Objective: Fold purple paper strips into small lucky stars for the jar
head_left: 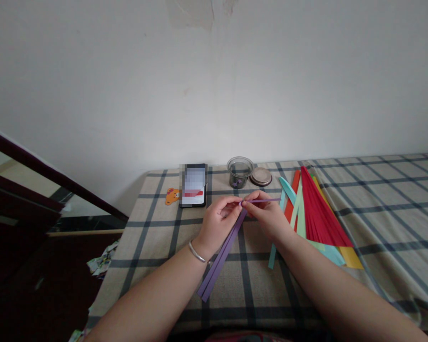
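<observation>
My left hand [221, 219] and my right hand [266, 212] meet at the middle of the table, fingertips pinched together. Between them is a thin purple paper strip [264, 200], its free end running out to the right over my right hand. The part at my fingertips is small and mostly covered. Beneath my hands, more purple paper strips [219, 266] lie slanting down toward the table's front. Just behind sits a clear plastic cup [239, 167] with small purple pieces at its bottom. A round lid [261, 176] lies beside the cup on the right.
At the back left, a phone [194, 186] lies by an orange bear cutout [171, 196]. Red paper strips [321, 218] fan out on the right among orange, green, blue and yellow ones. A checked cloth [157, 242] covers the table, which meets a white wall [214, 104].
</observation>
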A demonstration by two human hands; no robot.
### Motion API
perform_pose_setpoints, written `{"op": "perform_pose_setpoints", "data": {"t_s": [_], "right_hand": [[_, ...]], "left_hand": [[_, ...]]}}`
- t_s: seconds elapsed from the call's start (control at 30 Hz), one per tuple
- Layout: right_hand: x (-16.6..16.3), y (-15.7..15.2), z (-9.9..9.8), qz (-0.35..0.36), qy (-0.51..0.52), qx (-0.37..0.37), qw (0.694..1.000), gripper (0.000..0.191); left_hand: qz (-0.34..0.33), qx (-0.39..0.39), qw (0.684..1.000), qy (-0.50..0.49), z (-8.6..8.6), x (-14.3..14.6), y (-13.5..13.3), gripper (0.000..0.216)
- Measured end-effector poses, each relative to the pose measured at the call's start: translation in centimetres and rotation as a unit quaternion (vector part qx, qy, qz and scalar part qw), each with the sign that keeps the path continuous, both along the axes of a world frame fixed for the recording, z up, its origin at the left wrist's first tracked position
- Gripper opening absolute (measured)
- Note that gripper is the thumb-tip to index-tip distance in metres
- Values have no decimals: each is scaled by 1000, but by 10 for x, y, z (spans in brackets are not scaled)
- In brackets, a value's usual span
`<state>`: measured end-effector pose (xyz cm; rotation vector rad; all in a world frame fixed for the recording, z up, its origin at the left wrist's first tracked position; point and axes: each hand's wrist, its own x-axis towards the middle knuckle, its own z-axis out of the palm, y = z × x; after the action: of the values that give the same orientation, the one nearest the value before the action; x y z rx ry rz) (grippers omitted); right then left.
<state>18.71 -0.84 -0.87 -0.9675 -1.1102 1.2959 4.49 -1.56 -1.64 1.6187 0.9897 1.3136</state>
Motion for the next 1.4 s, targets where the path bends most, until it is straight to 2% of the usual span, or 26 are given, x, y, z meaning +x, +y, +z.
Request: {"op": "perform_pose_setpoints", "data": {"t_s": [0.27,0.67,1.1,1.4], "right_hand": [[0,0,-2,1,-21,8,1000,22],[-1,0,-1,-2,-30,8,1000,23],[-1,1,-3,24,37,-57,997,28],[-2,-1,2,42,64,-91,993,31]], "left_hand": [[23,17,999,44,2,-1,0,15],[-13,-21,1000,15,0,0,1,19],[-44,-134,984,-110,4,0,2,22],[-46,-176,971,-156,7,1,1,23]]}}
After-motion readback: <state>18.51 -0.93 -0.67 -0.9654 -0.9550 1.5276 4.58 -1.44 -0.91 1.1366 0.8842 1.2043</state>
